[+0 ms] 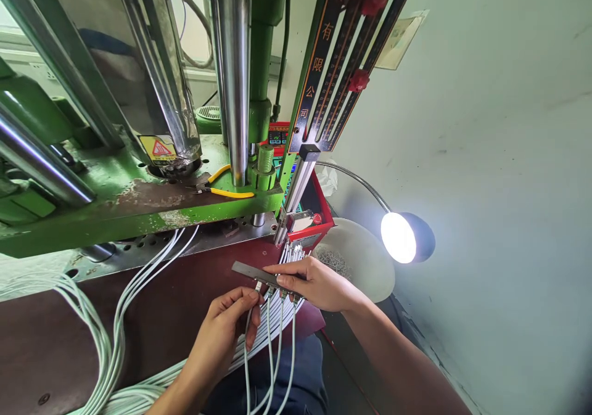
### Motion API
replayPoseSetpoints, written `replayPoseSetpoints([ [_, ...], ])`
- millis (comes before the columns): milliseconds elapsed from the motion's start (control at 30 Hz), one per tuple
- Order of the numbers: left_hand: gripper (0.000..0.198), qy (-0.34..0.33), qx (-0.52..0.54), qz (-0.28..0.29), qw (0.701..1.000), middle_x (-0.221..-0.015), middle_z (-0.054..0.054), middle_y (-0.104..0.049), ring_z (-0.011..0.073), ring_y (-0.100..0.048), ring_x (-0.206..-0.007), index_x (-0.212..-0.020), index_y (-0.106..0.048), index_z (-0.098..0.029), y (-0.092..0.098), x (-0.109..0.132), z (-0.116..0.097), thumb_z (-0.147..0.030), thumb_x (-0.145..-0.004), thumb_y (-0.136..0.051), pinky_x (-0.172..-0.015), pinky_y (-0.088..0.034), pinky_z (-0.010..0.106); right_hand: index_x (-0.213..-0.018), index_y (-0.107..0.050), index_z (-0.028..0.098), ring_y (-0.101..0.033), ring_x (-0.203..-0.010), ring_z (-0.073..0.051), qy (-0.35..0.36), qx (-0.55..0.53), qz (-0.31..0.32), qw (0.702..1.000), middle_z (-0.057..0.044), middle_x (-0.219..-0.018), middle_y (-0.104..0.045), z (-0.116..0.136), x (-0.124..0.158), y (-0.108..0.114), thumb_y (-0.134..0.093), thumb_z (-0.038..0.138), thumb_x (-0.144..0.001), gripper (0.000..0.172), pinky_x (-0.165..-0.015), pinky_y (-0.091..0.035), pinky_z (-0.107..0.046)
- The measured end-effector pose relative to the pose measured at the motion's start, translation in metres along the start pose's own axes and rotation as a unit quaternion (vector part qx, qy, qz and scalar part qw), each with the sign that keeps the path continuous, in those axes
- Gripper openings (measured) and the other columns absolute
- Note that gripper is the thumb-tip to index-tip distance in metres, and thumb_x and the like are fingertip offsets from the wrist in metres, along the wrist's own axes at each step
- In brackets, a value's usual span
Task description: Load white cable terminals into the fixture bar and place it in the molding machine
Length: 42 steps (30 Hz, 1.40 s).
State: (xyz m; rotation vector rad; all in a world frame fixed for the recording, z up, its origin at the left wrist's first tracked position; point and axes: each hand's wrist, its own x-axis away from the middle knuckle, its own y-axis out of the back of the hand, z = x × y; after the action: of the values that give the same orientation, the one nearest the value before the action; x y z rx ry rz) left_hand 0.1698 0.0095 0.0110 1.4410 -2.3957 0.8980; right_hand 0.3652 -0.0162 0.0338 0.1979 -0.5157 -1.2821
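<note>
My right hand (pixel 319 282) grips a flat grey metal bar (pixel 246 271) from its right end, thumb on the near side and index finger stretched along the top. Several white cables (pixel 293 335) hang down from connectors along the bar's lower edge. Just left of these, my left hand (pixel 231 316) pinches another white cable (pixel 247 365) close to its pale connector (pixel 258 286), right at the bar's edge. Whether that connector sits in the bar I cannot tell. Beneath both hands, a bundle of white cables (pixel 272 322) lies across the brown tabletop (pixel 176 316).
A green press (pixel 222 202) with steel columns stands ahead, yellow-handled pliers (pixel 231 193) on its ledge. Further cables (pixel 120 316) loop over the table at left. To the right are a lit lamp (pixel 398 237), a red control box (pixel 314 230) and a white tub (pixel 370 267) holding small metal pieces.
</note>
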Motion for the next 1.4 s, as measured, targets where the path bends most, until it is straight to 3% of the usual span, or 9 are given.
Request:
replayPoseSetpoints([
  [400, 0.028, -0.012, -0.025, -0.028, 0.999, -0.051, -0.002, -0.056, 0.0057, -0.040, -0.036, -0.057, -0.057, -0.016, -0.002, -0.006, 0.002, -0.039, -0.069, -0.068, -0.039, -0.030, 0.020, -0.130, -0.062, 0.021, -0.044, -0.060, -0.009, -0.001, 0.050, 0.026, 0.998, 0.002, -0.068, -0.058, 0.005, -0.007, 0.004, -0.053, 0.035, -0.092, 0.042, -0.056, -0.038, -0.019],
  [533, 0.028, 0.055, 0.015, -0.013, 0.998, -0.054, 0.000, -0.060, 0.0093, -0.049, -0.042, -0.068, -0.061, -0.016, 0.005, 0.003, 0.006, -0.041, -0.067, -0.072, -0.044, -0.041, 0.022, -0.123, -0.066, 0.016, -0.056, -0.072, -0.011, 0.035, 0.002, 0.090, 0.995, -0.002, -0.090, -0.069, -0.005, -0.032, 0.005, -0.064, 0.034, -0.083, 0.043, -0.064, -0.044, -0.020],
  [667, 0.031, 0.105, 0.001, -0.007, 0.994, -0.063, 0.002, -0.064, 0.0123, -0.058, -0.049, -0.074, -0.060, -0.016, 0.020, 0.023, 0.022, -0.044, -0.067, -0.074, -0.047, -0.044, 0.022, -0.109, -0.069, 0.016, -0.059, -0.067, -0.012, 0.028, 0.130, 0.110, 0.985, -0.001, -0.083, -0.070, -0.006, -0.067, 0.000, -0.064, 0.029, -0.081, 0.032, -0.060, -0.042, -0.020],
  [833, 0.030, 0.069, -0.082, -0.003, 0.994, -0.063, 0.000, -0.062, 0.0131, -0.059, -0.049, -0.079, -0.057, -0.018, 0.036, 0.042, 0.040, -0.047, -0.077, -0.064, -0.050, -0.044, 0.024, -0.106, -0.067, 0.015, -0.064, -0.093, -0.022, 0.089, 0.308, 0.091, 0.943, -0.007, -0.100, -0.070, 0.007, -0.087, -0.024, -0.056, 0.024, -0.087, 0.023, -0.079, -0.045, -0.029],
  [967, 0.025, -0.050, -0.237, -0.064, 0.968, -0.068, 0.003, -0.064, 0.0163, -0.062, -0.057, -0.082, -0.061, -0.018, 0.049, 0.040, 0.014, -0.042, -0.083, -0.057, -0.056, -0.047, 0.027, -0.109, -0.064, 0.015, -0.059, -0.106, -0.024, 0.122, 0.348, 0.056, 0.928, -0.011, -0.111, -0.064, 0.001, -0.089, -0.044, -0.047, 0.019, -0.093, 0.024, -0.092, -0.043, -0.035],
  [1067, 0.023, -0.174, -0.326, -0.187, 0.910, -0.084, 0.008, -0.069, 0.0232, -0.066, -0.080, -0.087, -0.064, -0.020, 0.071, 0.026, -0.018, -0.041, -0.084, -0.055, -0.076, -0.051, 0.035, -0.110, -0.065, 0.015, -0.056, -0.108, -0.025, 0.137, 0.359, 0.047, 0.922, -0.011, -0.110, -0.062, -0.008, -0.090, -0.050, -0.047, 0.015, -0.093, 0.025, -0.094, -0.043, -0.037],
  [1167, 0.028, -0.242, -0.366, -0.298, 0.848, -0.114, 0.013, -0.065, 0.0318, -0.056, -0.117, -0.101, -0.063, -0.021, 0.098, -0.002, -0.041, -0.036, -0.077, -0.063, -0.104, -0.038, 0.045, -0.108, -0.067, 0.016, -0.055, -0.106, -0.026, 0.134, 0.355, 0.037, 0.925, -0.010, -0.108, -0.063, -0.013, -0.090, -0.051, -0.050, 0.017, -0.092, 0.023, -0.097, -0.041, -0.040],
  [1267, 0.040, -0.228, -0.348, -0.302, 0.858, -0.125, 0.017, -0.061, 0.0354, -0.047, -0.128, -0.107, -0.060, -0.018, 0.114, -0.040, -0.053, -0.034, -0.071, -0.069, -0.112, -0.028, 0.048, -0.111, -0.067, 0.017, -0.055, -0.107, -0.025, 0.137, 0.312, 0.031, 0.940, -0.009, -0.109, -0.064, -0.014, -0.090, -0.049, -0.053, 0.024, -0.092, 0.024, -0.098, -0.041, -0.039],
  [1400, 0.041, -0.172, -0.291, -0.265, 0.903, -0.111, 0.016, -0.068, 0.0321, -0.058, -0.115, -0.103, -0.059, -0.017, 0.120, -0.091, -0.069, -0.041, -0.072, -0.072, -0.100, -0.042, 0.043, -0.114, -0.066, 0.016, -0.057, -0.107, -0.023, 0.133, 0.254, -0.002, 0.958, -0.009, -0.110, -0.066, -0.014, -0.091, -0.050, -0.048, 0.032, -0.096, 0.030, -0.097, -0.041, -0.036],
])
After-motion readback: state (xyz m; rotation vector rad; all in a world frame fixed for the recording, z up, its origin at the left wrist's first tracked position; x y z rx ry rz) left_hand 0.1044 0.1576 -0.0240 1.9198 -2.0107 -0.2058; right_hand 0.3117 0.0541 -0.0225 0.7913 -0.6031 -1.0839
